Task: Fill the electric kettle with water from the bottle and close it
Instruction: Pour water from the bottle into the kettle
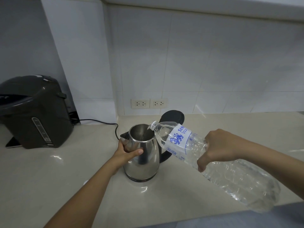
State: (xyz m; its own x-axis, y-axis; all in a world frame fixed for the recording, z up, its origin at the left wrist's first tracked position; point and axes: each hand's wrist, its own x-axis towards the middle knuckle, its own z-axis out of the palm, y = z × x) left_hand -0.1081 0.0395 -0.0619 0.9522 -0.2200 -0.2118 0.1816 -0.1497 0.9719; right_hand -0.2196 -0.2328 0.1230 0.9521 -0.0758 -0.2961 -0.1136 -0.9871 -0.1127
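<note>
A stainless steel electric kettle (144,158) stands on the beige counter, its black lid (173,116) flipped open behind the mouth. My left hand (127,151) wraps around the kettle's body just below the spout. My right hand (217,148) grips a large clear plastic water bottle (230,170) with a blue-and-white label. The bottle is tilted, neck down to the left, and its uncapped mouth (152,125) sits over the kettle's open rim. Water fills the neck end of the bottle.
A dark thermo pot (34,111) stands at the left, with a black cord (102,122) running along the counter to the kettle. Two wall sockets (148,103) sit on the tiled backsplash. The counter's front edge (213,216) runs across the lower right. A small white thing (85,183) lies by my left forearm.
</note>
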